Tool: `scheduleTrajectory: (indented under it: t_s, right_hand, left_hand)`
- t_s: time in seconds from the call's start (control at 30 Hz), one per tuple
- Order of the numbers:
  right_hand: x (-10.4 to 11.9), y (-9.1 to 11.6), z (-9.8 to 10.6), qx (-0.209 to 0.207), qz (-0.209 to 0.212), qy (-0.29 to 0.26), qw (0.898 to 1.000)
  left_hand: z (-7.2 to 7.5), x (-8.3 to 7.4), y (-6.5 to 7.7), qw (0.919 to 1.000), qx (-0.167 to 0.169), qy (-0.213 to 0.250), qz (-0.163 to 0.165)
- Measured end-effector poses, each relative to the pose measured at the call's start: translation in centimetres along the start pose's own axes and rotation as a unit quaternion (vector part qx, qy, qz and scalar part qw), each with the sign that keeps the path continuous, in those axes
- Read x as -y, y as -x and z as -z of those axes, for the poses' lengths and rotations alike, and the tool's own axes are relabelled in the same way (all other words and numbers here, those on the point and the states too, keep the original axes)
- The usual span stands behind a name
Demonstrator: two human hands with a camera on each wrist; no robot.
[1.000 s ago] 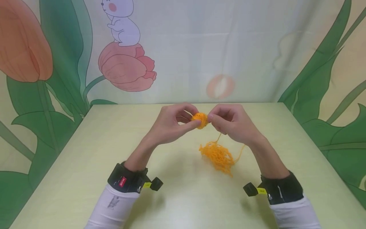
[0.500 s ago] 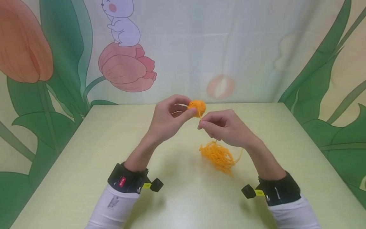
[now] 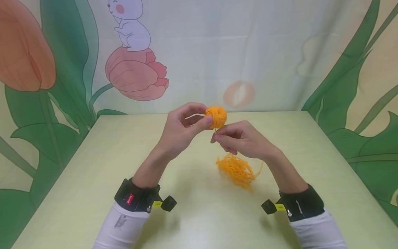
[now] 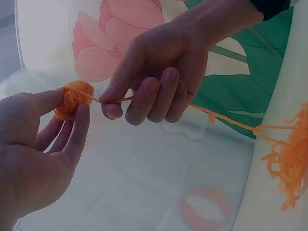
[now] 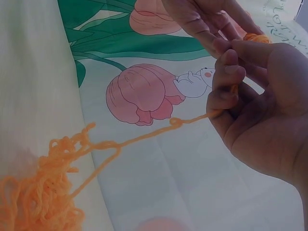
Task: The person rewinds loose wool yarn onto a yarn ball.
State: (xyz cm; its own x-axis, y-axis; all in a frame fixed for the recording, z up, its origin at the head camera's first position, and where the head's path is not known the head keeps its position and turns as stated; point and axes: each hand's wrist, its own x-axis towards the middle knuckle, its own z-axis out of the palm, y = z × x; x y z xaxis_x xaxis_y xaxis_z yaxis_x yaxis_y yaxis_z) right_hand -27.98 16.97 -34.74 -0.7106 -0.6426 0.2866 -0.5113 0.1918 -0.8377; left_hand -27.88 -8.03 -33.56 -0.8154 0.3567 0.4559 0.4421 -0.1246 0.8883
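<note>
A small orange ball of yarn [image 3: 219, 116] is held up over the far part of the table between the thumb and fingers of my left hand [image 3: 183, 129]. Just right of and below it, my right hand [image 3: 245, 140] pinches the yarn strand [image 4: 96, 99] between thumb and forefinger. In the left wrist view the strand runs taut from ball to fingertips, passes through the curled fingers and comes out behind the hand. From there it leads to a loose, tangled heap of yarn [image 3: 237, 170] on the table, also large in the right wrist view, where the ball is mostly hidden.
The pale yellow table [image 3: 192, 214] reaches back to a curtain [image 3: 199, 69] printed with tulips, leaves and a white animal. Both forearms wear black wrist straps [image 3: 301, 203] with small cameras. Another strand [image 3: 259, 168] curves up from the heap towards the right wrist.
My left hand has lifted and turned the ball, so its wound side now shows. My right hand has moved from the ball's right side down and left beneath it. The heap stays put.
</note>
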Motion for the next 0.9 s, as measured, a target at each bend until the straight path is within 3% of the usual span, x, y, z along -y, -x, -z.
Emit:
scheduleTrajectory:
  t_s: [0.3, 0.5, 0.63, 0.9]
  right_hand:
    - [-0.8, 0.1, 1.1, -0.032, -0.015, 0.019, 0.999]
    - [-0.8, 0.4, 1.9, -0.061, -0.032, 0.006, 0.998]
    - [-0.6, 0.6, 2.2, -0.076, -0.030, -0.003, 0.997]
    - [0.2, 1.0, 2.4, -0.103, -0.012, -0.023, 0.994]
  left_hand:
    - [0.1, -0.1, 0.3, 0.9963, 0.085, 0.005, 0.014]
    - [0.2, 0.1, 0.3, 0.9903, 0.136, -0.021, 0.014]
    - [0.1, 0.3, 0.3, 0.9875, 0.147, -0.057, -0.002]
    - [0.0, 0.3, 0.3, 0.9830, 0.136, -0.123, -0.012]
